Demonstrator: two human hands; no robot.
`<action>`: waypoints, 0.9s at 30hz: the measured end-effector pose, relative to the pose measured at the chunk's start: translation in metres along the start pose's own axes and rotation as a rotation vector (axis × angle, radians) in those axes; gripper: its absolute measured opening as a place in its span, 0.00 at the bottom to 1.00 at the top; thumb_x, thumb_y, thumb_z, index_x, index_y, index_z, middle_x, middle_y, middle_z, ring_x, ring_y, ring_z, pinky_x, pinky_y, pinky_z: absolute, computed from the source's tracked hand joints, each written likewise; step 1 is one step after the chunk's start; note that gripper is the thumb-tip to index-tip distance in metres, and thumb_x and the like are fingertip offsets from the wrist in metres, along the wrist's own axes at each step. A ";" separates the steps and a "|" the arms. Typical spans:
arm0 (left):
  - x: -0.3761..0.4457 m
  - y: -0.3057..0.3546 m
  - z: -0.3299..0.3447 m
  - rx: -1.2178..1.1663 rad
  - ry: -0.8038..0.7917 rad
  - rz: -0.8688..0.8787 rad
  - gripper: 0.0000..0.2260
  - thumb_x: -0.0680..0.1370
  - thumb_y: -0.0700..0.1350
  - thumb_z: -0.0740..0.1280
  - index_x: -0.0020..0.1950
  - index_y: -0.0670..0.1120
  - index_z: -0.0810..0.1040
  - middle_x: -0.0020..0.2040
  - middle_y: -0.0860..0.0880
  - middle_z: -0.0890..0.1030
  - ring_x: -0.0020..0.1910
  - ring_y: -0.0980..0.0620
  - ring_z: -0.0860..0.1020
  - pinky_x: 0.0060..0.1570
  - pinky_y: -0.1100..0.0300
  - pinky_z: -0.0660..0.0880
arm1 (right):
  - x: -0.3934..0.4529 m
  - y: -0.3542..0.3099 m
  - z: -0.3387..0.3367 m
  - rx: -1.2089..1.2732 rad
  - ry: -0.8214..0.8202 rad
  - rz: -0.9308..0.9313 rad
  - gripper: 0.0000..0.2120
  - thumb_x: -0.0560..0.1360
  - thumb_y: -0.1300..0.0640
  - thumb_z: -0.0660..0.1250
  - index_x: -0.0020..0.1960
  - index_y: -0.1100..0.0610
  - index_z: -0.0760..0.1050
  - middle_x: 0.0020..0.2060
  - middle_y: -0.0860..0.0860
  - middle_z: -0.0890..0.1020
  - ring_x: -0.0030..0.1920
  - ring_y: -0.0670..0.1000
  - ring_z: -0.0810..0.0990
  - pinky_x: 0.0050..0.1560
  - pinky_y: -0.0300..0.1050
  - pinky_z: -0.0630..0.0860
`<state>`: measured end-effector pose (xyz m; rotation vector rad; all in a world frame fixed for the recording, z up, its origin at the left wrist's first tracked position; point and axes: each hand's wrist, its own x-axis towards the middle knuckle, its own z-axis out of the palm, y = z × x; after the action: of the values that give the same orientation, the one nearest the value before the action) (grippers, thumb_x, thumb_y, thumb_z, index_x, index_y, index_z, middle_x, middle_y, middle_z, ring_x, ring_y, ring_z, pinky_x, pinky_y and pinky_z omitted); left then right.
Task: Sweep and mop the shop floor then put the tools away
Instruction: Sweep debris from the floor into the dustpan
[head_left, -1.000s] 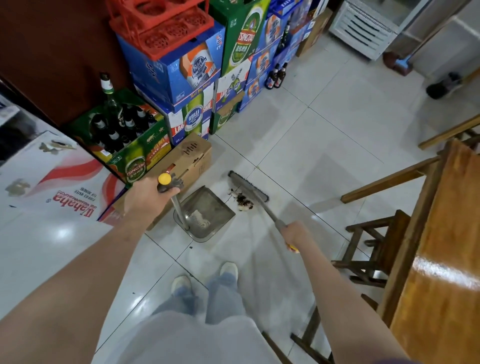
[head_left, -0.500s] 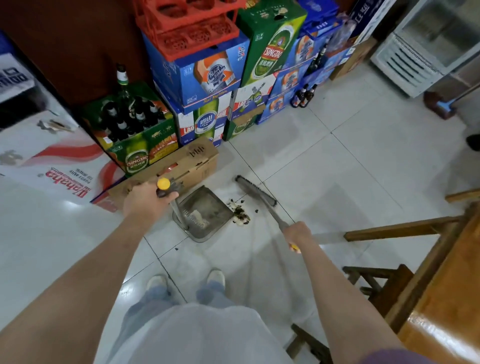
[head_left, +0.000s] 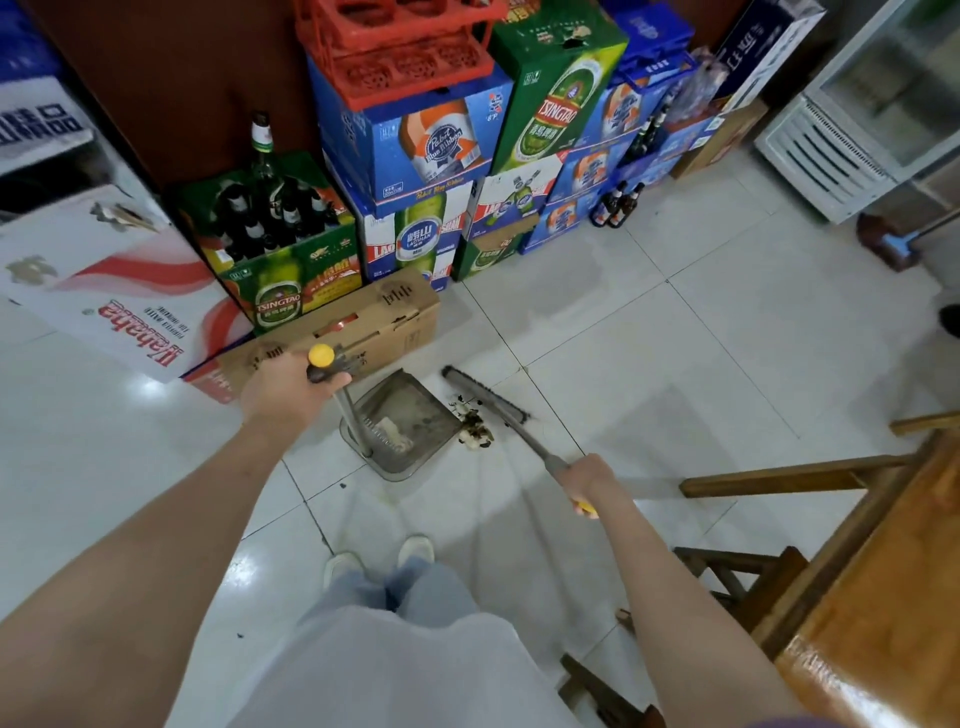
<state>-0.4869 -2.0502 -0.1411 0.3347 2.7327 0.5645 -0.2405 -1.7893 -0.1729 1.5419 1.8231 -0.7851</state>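
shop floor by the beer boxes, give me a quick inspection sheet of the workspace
surface: pale glossy floor tiles, a few dark specks near the feet
job's things: dustpan on the floor with pale scraps in it; broom head just beyond a small debris pile at the pan's lip
clutter: cardboard box lying behind the pan; two bottles standing on the floor
grippers: left hand grips the dustpan's handle; right hand grips the broom's handle
cables: nothing seen
surroundings: stacked beer cartons with a red crate on top, a fridge, a wooden table and stool on the right
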 end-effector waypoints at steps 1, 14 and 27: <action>-0.004 -0.002 0.000 -0.003 -0.006 -0.008 0.16 0.71 0.58 0.71 0.48 0.47 0.79 0.42 0.43 0.81 0.44 0.41 0.79 0.41 0.54 0.76 | 0.001 0.002 -0.001 -0.004 0.006 -0.014 0.19 0.77 0.50 0.58 0.33 0.61 0.67 0.12 0.53 0.70 0.18 0.52 0.70 0.26 0.37 0.67; -0.084 0.028 0.034 -0.068 0.098 -0.269 0.19 0.72 0.58 0.70 0.50 0.44 0.79 0.44 0.42 0.80 0.44 0.41 0.78 0.38 0.55 0.72 | 0.045 0.029 -0.067 -0.299 0.021 -0.223 0.14 0.78 0.53 0.59 0.38 0.62 0.68 0.25 0.57 0.75 0.23 0.53 0.74 0.24 0.39 0.66; -0.142 0.050 0.047 -0.193 0.226 -0.480 0.14 0.71 0.58 0.72 0.45 0.47 0.80 0.34 0.48 0.76 0.36 0.45 0.75 0.33 0.58 0.69 | 0.092 0.025 -0.111 -0.473 -0.044 -0.405 0.18 0.78 0.46 0.59 0.45 0.62 0.72 0.27 0.55 0.75 0.20 0.51 0.71 0.24 0.38 0.67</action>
<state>-0.3317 -2.0308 -0.1232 -0.4466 2.7880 0.7519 -0.2362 -1.6429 -0.1751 0.8645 2.1268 -0.5003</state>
